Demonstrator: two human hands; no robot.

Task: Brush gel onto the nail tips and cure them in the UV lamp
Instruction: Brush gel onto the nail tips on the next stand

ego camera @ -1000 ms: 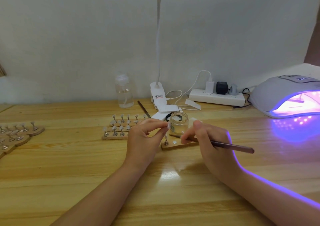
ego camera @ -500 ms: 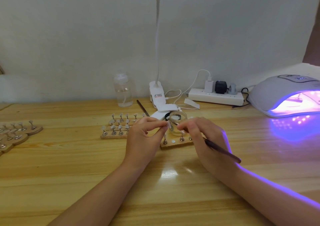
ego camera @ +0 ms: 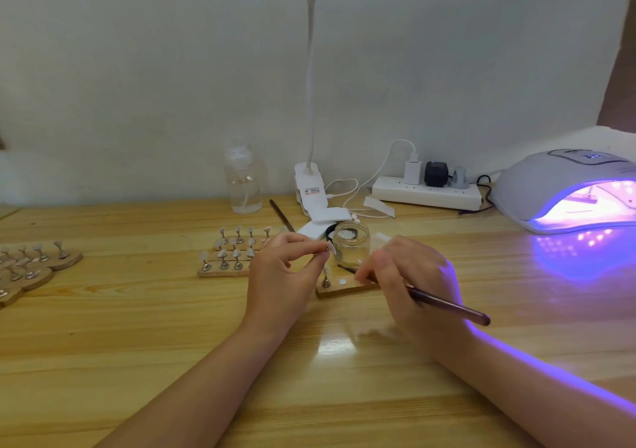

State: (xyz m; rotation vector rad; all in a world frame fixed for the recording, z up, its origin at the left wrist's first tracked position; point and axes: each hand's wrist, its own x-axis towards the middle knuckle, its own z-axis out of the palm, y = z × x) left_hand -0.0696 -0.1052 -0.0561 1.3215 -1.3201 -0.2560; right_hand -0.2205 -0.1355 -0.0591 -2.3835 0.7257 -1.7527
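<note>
From the head view, the left hand [ego camera: 282, 272] pinches a small pale nail tip [ego camera: 331, 247] on its metal stand, the grip pressed on it at thumb and forefinger. Just right of that grip stands a clear glass jar [ego camera: 351, 243], open, with little clear liquid in it. The right hand [ego camera: 409, 275] grips a dark brush [ego camera: 447, 306]; its tip points toward the left grip, over a wooden holder [ego camera: 339, 289] on the worktop [ego camera: 137, 327]. Well to the right, the UV lamp [ego camera: 568, 189] glows purple.
</note>
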